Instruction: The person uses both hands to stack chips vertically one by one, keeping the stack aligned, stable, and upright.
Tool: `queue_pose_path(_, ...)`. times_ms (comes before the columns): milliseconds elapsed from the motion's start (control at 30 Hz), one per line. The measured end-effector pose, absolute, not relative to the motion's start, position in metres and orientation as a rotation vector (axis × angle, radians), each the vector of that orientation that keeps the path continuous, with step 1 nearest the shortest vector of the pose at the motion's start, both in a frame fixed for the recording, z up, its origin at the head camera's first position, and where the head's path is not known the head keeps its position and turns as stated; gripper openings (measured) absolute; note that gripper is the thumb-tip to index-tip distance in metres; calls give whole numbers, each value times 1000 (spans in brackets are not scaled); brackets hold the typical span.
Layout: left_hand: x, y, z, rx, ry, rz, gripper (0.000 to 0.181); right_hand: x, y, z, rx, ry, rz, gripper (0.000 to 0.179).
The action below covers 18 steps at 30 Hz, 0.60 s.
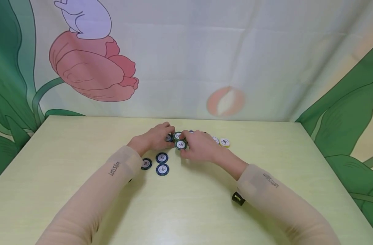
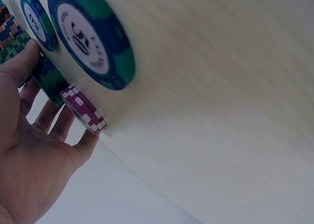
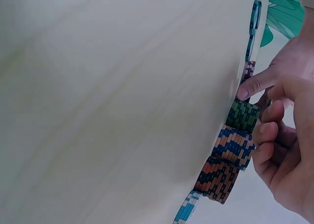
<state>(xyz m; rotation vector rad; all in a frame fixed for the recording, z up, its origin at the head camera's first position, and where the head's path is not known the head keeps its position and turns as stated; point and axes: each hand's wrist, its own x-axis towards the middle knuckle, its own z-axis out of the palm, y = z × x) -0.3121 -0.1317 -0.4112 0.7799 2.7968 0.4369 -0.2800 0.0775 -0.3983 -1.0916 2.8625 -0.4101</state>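
Note:
My left hand (image 1: pixel 158 136) holds a stack of dark poker chips (image 2: pixel 49 80) between its thumb and fingers. In the left wrist view a purple-and-white chip stack (image 2: pixel 83 110) leans beside its fingertips. Close to it, my right hand (image 1: pixel 201 146) grips a stack of green chips (image 1: pixel 181 145) whose top one reads 20. Another green chip (image 1: pixel 178 135) shows just behind. In the right wrist view the right fingers curl against the far side of the green stack (image 3: pixel 243 116). A blue-and-orange stack (image 3: pixel 233 147) and a brown-and-black stack (image 3: pixel 218 180) stand in line with it.
Blue chips (image 1: pixel 162 169) lie flat on the pale table (image 1: pixel 192 211), nearer to me. A yellow-edged chip (image 1: pixel 225 142) marked 50 sits at the right end of the row. Behind the table hangs a printed curtain (image 1: pixel 180 68). A black object (image 1: pixel 238 198) shows by the right cuff.

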Motion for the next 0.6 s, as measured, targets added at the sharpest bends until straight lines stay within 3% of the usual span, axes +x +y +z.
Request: queue_pose_path(600, -311, -130, -411, 772, 2795, 481, 30, -291, 63, -397, -918, 2892, -489, 32)
